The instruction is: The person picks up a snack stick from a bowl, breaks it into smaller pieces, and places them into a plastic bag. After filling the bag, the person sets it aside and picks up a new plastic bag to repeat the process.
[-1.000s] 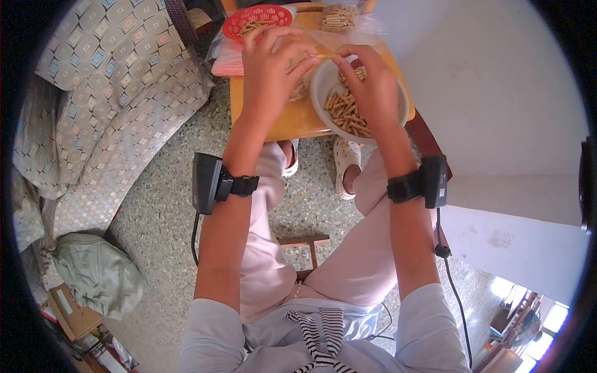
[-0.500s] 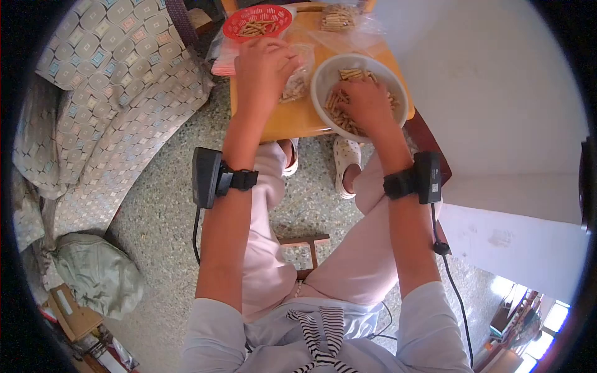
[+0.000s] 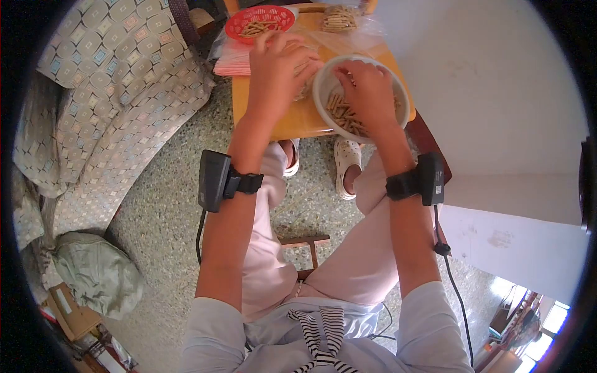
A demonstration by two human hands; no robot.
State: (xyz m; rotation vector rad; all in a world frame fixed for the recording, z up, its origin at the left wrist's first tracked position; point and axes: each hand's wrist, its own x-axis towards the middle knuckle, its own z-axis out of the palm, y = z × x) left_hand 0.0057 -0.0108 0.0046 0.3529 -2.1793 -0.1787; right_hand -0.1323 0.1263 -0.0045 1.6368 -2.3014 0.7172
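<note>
Many short tan sticks (image 3: 348, 117) lie loose in the white bowl (image 3: 402, 87), mostly bare to view along its near left part. Right hand (image 3: 368, 93): above them, inside the rim's outline, fingers bent and drawn in toward the thumb; cannot tell from here whether a stick sits between the tips. Left hand (image 3: 273, 68): just beside the bowl, fingers loosely curved and parted, thumb side toward the rim; contents, if any, cannot be made out.

Change over the last half second: right hand has lifted from among the sticks, left hand has shifted slightly toward the bowl. I judge this the end of a dip into the bowl, the two hands close but apart.

Edges: bowl stands at the near right corner of the yellow wooden surface (image 3: 305, 121), its near rim overhanging the front edge. Left hand has the red basket (image 3: 239, 25) just beyond it, sticks inside, and a pink stack (image 3: 231, 66) beside. A clear bag of sticks (image 3: 339, 20) lies at the far side. White wall (image 3: 497, 93) limits the right; some bare wood shows between the wrists.
</note>
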